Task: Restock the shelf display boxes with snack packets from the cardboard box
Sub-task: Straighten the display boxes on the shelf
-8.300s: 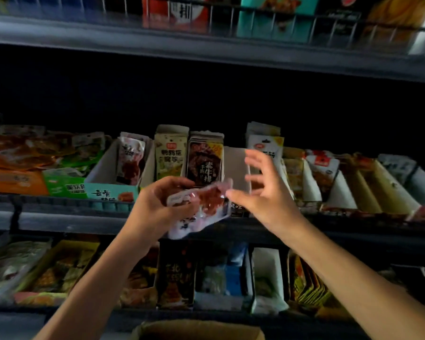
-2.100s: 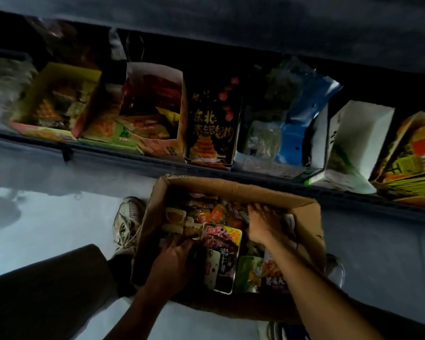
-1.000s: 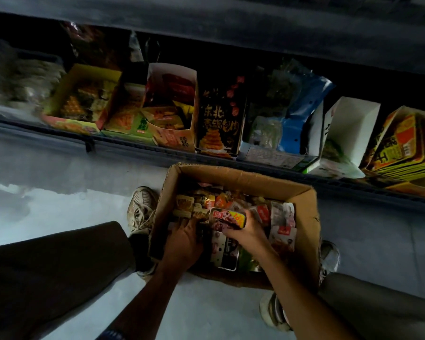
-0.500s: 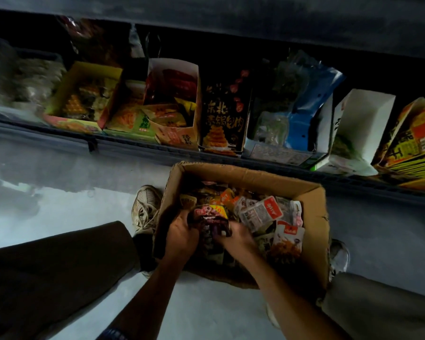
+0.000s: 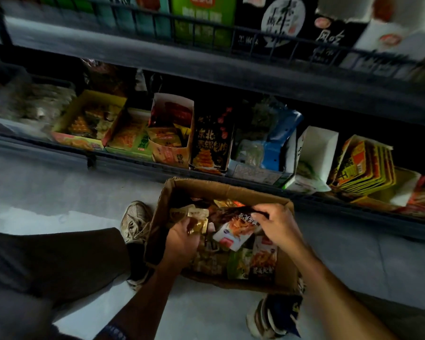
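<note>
Cardboard box [image 5: 225,190]: on the floor just near of the bottom shelf, between the person's shoes, open and still well filled with mixed snack packets.
Right hand [image 5: 279,225]: fingers curled, pinching the dark top edge of a white and orange snack packet [image 5: 233,229] that hangs tilted above the heap.
Left hand [image 5: 182,239]: curled round a small gold packet [image 5: 198,225] at the left side of the box.
Change: half a second ago both hands were bunched low over one dark packet in the middle; now they have parted and each has come up with its own packet.
Meaning: sorting looks over; I judge the next move is carrying these up to a matching box.
Display boxes [image 5: 172,133]: in a row on the far shelf, several part empty.
</note>
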A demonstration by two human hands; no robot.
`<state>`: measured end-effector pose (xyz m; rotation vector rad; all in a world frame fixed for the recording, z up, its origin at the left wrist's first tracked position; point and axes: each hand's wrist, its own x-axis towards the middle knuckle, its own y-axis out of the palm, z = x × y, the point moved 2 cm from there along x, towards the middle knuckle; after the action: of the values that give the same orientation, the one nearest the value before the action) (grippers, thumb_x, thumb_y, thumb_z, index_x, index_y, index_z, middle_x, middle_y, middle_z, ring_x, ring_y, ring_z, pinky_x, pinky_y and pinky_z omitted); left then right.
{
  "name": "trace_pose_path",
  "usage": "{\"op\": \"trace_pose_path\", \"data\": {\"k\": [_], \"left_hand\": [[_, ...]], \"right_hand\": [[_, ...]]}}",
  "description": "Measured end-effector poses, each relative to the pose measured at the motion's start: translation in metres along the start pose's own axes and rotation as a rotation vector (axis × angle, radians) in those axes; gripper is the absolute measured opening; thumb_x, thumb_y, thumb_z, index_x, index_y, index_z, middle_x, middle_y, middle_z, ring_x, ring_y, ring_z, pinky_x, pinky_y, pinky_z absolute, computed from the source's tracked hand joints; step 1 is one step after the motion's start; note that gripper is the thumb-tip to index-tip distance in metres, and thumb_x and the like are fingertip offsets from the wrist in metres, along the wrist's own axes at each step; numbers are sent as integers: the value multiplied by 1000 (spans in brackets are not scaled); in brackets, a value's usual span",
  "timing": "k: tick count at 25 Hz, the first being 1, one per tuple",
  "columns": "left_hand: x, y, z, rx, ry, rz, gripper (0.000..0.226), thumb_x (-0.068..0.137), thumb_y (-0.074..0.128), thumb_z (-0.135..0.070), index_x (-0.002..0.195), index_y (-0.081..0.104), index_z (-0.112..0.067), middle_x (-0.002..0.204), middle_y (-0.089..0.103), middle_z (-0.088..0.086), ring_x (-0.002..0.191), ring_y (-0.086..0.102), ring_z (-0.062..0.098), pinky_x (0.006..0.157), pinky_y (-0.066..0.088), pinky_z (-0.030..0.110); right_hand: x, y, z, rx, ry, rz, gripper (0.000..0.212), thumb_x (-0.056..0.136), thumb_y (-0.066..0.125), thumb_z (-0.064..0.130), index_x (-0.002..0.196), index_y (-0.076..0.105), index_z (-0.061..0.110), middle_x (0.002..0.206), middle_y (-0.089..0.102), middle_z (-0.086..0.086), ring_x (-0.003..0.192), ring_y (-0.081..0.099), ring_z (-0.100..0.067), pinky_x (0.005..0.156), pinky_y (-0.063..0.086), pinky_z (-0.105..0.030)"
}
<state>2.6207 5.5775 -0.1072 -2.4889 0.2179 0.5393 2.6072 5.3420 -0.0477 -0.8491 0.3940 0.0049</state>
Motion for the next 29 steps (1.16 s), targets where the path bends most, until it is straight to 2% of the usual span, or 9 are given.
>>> {"op": "trace_pose_path", "data": {"k": [3,7,10,14,17,20,23,25,29], "left_hand": [[3,-22,-48,-399,99,56,11,94,61,-22,102,68,-26,101,72,-10,109,66,15,82,51,18],[3,-54,-139,-386,241,499,52,90,39,-64,120,67,-31,119,70,1,114,64,24,100,48,46],[-18,-59,-186,-584,148,783,61,86,33,-67,114,74,-31,120,71,8,114,66,26,99,52,45],[-44,-52,-193,-655,89,913,56,65,82,-50,110,76,-19,121,70,14,108,68,30,94,55,41],[-46,-55,-187,-649,-31,898,58,51,85,-21,104,74,1,102,74,19,87,72,29,78,59,35],[-57,-58,-202,-490,-42,768,26,72,77,-5,97,76,0,99,75,19,84,74,30,75,61,35],[-61,-62,-215,-433,-18,645,23,80,68,9,99,74,-1,100,75,20,87,74,34,75,61,41],[-62,-69,-221,-507,-34,616,24,80,67,10,98,74,-3,100,75,20,86,74,35,70,61,39],[-74,-69,-237,-530,27,666,28,76,74,-1,103,71,-6,101,76,17,87,74,32,74,61,40]], "right_hand": [[-14,-42,16,203,-17,73,16,92,66,14,94,75,27,88,75,7,70,64,11,71,49,-17],[-31,-97,49,571,-43,16,22,87,66,0,89,74,20,82,76,6,81,69,-7,77,52,-21],[-40,-124,66,809,-47,-147,18,90,63,1,98,74,13,94,77,-3,89,72,-13,78,55,-21],[-49,-122,72,892,45,-281,19,93,62,4,97,74,18,93,77,1,88,71,-10,69,52,-16],[-52,-112,76,849,70,-344,23,92,64,5,103,72,24,97,74,7,88,68,-2,71,50,-15],[-57,-101,84,806,57,-422,22,93,64,12,97,70,33,99,73,11,92,68,-2,80,55,-23],[-60,-109,92,919,126,-443,18,87,72,12,80,69,29,86,74,3,83,70,-11,75,57,-31],[-59,-125,96,1044,174,-408,9,80,80,16,81,71,17,83,76,-8,81,72,-24,77,60,-42],[-64,-139,106,1106,155,-379,33,71,86,29,94,70,11,84,77,-7,84,74,-29,83,59,-47]]}}
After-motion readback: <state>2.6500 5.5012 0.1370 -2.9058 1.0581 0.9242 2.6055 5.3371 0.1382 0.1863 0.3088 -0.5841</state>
